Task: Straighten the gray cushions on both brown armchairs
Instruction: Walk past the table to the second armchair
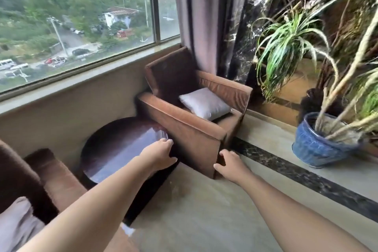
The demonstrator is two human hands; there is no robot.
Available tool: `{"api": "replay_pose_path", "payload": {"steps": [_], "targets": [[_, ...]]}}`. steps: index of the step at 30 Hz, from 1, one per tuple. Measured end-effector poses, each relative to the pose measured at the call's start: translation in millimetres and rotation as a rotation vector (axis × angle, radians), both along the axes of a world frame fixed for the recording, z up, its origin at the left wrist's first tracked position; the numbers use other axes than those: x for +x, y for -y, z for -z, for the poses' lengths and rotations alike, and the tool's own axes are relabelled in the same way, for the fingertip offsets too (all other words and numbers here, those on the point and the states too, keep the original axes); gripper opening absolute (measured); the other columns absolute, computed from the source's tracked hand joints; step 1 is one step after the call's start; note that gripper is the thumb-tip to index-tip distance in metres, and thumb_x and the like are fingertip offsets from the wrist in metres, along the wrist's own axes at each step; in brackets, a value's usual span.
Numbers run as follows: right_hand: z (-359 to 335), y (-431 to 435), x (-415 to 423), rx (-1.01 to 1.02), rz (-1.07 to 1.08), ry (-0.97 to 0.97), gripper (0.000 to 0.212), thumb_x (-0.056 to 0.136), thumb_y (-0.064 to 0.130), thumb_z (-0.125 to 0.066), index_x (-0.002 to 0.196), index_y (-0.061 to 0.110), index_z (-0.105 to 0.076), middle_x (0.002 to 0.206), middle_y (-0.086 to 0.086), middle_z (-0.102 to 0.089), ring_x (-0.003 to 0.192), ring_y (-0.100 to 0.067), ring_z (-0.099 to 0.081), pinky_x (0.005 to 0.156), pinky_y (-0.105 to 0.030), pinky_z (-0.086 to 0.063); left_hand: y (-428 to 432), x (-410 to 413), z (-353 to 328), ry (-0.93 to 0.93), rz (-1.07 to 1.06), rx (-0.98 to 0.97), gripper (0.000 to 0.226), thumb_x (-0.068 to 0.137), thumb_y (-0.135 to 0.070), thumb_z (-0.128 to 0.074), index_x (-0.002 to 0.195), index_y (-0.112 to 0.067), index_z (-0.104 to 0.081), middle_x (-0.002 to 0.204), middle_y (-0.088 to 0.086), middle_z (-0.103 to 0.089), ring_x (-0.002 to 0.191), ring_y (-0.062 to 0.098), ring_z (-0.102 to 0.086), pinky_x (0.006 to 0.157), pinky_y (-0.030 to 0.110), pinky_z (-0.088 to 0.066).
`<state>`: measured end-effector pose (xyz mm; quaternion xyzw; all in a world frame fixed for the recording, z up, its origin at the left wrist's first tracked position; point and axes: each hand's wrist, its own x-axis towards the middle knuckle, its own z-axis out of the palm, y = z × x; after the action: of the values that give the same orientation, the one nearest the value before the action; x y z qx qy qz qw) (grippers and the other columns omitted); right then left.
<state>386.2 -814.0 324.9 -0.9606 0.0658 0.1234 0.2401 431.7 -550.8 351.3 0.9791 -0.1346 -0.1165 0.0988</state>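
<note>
**Two Arms Reached Toward the Far Armchair by the Window**

Bare forearms stretched forward from the near edge, both hands empty. Fingers of the left hand (pixel 160 154) were loosely curled and a little spread, over the far right edge of the round dark table (pixel 114 149). Those of the right hand (pixel 229 164) were curved and partly spread, just beside the front corner of the far brown armchair (pixel 190 129); whether they touched the fabric could not be told.

Pale polished flooring (pixel 204 210) covered the room, crossed on the right by one dark marble band (pixel 306 178). One wide window (pixel 77 16) ran along the far left wall above a beige sill, and one gray curtain (pixel 196 16) hung behind the far chair.

Two brown armchairs showed: the far one in full, and the near armchair (pixel 53 172) cut off at the lower left. Each held one gray cushion, two in all. The far cushion (pixel 204 103) lay tilted on its seat, a corner toward the front. The near cushion (pixel 16 225) sat at the bottom left edge, only partly seen. One blue pot (pixel 315 147) of long-leaved plants stood on the right.
</note>
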Motion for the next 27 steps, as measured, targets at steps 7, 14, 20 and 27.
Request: {"api": "replay_pose_path", "payload": {"steps": [7, 14, 20, 27], "targets": [[2, 98, 62, 0.002, 0.058, -0.019, 0.057, 0.088, 0.041, -0.059, 0.137, 0.014, -0.046, 0.137, -0.012, -0.050, 0.125, -0.031, -0.052, 0.100, -0.040, -0.046, 120, 81, 7, -0.028, 0.099, 0.018, 0.055, 0.086, -0.042, -0.060, 0.130, -0.012, -0.048, 0.128, 0.008, -0.053, 0.120, 0.030, -0.057, 0.091, 0.039, -0.049], [21, 168, 171, 0.004, 0.073, -0.048, 0.057, 0.088, 0.042, -0.061, 0.135, 0.014, -0.047, 0.133, -0.013, -0.051, 0.120, -0.032, -0.055, 0.099, -0.040, -0.046, 202, 197, 33, -0.038, 0.182, 0.024, 0.065, 0.087, -0.043, -0.058, 0.143, -0.014, -0.041, 0.139, 0.007, -0.048, 0.128, 0.031, -0.053, 0.099, 0.045, -0.049], [30, 216, 282, -0.070, 0.068, -0.123, 0.057, 0.087, 0.040, -0.060, 0.135, 0.013, -0.047, 0.131, -0.013, -0.052, 0.122, -0.031, -0.053, 0.098, -0.036, -0.045, 250, 312, 52, -0.112, 0.172, 0.006, 0.059, 0.088, -0.043, -0.057, 0.136, -0.012, -0.043, 0.135, 0.009, -0.049, 0.125, 0.033, -0.054, 0.096, 0.048, -0.050], [28, 252, 391, -0.124, 0.024, -0.175, 0.051, 0.088, 0.040, -0.057, 0.131, 0.014, -0.048, 0.128, -0.012, -0.053, 0.119, -0.032, -0.056, 0.095, -0.036, -0.047, 283, 412, 61, -0.160, 0.162, 0.019, 0.047, 0.087, -0.039, -0.056, 0.123, -0.011, -0.049, 0.124, 0.012, -0.052, 0.118, 0.036, -0.057, 0.092, 0.047, -0.051]]}}
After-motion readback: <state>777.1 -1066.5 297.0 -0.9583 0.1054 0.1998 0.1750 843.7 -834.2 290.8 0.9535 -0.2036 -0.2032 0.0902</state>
